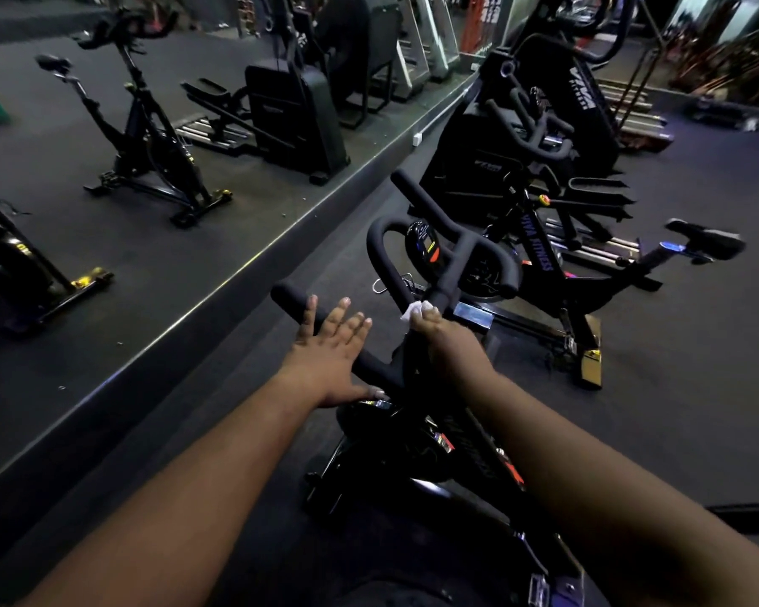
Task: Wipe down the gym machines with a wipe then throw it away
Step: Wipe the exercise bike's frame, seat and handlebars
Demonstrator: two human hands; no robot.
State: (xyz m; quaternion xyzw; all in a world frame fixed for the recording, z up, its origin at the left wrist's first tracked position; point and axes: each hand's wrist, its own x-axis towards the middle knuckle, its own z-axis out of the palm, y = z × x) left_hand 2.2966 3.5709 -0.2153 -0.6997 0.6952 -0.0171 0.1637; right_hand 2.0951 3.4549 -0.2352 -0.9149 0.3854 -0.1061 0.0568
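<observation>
Left hand (331,348) flat, fingers spread wide, palm down on left bar of handlebar (417,256), gripping nothing. Right hand (439,335) closed around white wipe (415,311), pressing it against handlebar's centre stem; bit of wipe pokes out past fingertips. Handlebar belongs to black bike (448,435) directly below camera. Round console (426,247) sits just beyond wipe. Second bike (557,273) further right on dark floor (697,387). Mirror (150,124) along left reflects machines.
</observation>
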